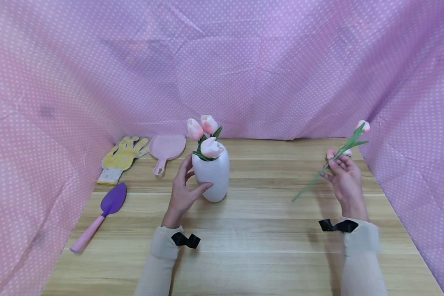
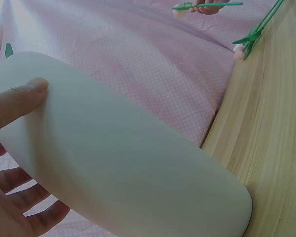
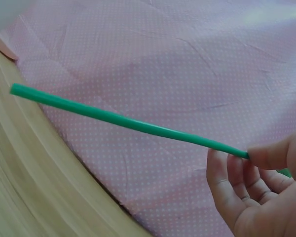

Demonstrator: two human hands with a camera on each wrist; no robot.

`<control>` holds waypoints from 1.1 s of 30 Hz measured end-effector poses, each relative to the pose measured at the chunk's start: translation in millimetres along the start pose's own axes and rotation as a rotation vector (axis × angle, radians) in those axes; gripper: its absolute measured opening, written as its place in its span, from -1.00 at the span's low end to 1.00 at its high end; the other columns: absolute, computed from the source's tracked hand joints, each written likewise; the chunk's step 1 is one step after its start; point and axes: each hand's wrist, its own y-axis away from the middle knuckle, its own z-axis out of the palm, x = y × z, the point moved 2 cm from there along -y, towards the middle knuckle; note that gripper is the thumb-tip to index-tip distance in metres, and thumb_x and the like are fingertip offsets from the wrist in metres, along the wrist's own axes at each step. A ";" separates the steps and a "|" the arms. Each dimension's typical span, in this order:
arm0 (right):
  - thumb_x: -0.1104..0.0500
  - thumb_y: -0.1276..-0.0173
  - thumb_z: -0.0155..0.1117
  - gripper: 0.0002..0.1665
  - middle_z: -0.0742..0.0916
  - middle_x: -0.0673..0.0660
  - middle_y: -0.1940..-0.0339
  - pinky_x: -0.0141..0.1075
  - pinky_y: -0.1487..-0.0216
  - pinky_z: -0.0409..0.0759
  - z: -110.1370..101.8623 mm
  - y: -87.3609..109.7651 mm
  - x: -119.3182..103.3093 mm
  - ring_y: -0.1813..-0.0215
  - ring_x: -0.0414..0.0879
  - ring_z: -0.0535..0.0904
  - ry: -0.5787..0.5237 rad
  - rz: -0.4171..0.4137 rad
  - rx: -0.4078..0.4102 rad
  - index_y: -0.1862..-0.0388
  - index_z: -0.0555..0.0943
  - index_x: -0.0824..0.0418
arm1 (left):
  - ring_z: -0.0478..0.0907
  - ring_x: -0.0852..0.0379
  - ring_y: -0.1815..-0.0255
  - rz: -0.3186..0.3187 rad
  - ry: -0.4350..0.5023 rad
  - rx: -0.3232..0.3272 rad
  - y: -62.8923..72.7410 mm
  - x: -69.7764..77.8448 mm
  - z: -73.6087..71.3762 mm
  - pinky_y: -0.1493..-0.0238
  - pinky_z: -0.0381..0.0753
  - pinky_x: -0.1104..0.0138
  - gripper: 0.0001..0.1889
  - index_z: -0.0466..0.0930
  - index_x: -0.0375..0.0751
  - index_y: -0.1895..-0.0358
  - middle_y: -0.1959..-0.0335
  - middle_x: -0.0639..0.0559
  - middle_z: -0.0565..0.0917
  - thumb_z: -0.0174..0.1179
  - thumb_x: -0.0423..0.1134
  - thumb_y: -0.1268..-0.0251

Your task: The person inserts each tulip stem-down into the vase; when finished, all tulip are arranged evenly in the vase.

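My left hand (image 1: pixel 181 195) grips the white vase (image 1: pixel 217 176) from its left side, with the thumb across the front and the fingers behind. The vase stands on the table and holds several pink-and-white tulips (image 1: pixel 195 129). Over on the right, my right hand (image 1: pixel 347 187) pinches a single tulip (image 1: pixel 349 144) by its green stem. That stem slants down toward the left, its bloom up at the right. In the right wrist view the stem (image 3: pixel 123 121) sticks out bare from between thumb and fingertips. More tulips (image 2: pixel 240 52) lie on the table, mostly hidden behind the right hand in the head view.
A yellow-and-white glove (image 1: pixel 119 158) and a pink dustpan-shaped piece (image 1: pixel 167 147) lie at the back left. Nearer the left edge is a purple trowel (image 1: pixel 113 199) with a pink handle. Pink dotted cloth (image 1: pixel 222 70) hangs around the wooden table (image 1: pixel 259 246).
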 end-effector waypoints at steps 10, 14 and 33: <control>0.52 -0.41 0.08 -0.79 0.71 0.12 0.25 -0.20 0.36 0.77 17.0 -0.4 -3.1 0.26 -0.10 0.70 -0.179 -0.090 0.030 0.08 0.46 0.29 | 0.41 -0.18 -0.44 0.011 -0.003 0.000 0.4 -1.1 0.3 -0.33 0.49 -0.10 -0.03 0.20 -0.23 -0.51 -0.46 -0.20 0.42 0.50 -0.51 0.03; 0.52 -0.40 0.09 -0.77 0.69 0.16 0.28 -0.18 0.34 0.78 25.4 0.1 -4.0 0.29 -0.06 0.68 -0.221 -0.126 0.029 0.07 0.42 0.30 | 0.41 -0.18 -0.43 0.010 -0.004 0.000 0.4 -1.0 0.3 -0.34 0.49 -0.10 -0.03 0.20 -0.21 -0.52 -0.46 -0.19 0.41 0.50 -0.51 0.03; 0.59 -0.28 0.19 -0.75 0.56 0.18 0.48 -0.09 0.42 0.76 63.1 -1.2 -5.7 0.47 0.05 0.61 -0.455 -0.248 0.166 0.23 0.38 0.35 | 0.41 -0.19 -0.43 0.010 0.004 0.002 0.3 -0.2 -0.8 -0.33 0.49 -0.11 -0.01 0.19 -0.21 -0.52 -0.46 -0.18 0.41 0.52 -0.50 0.06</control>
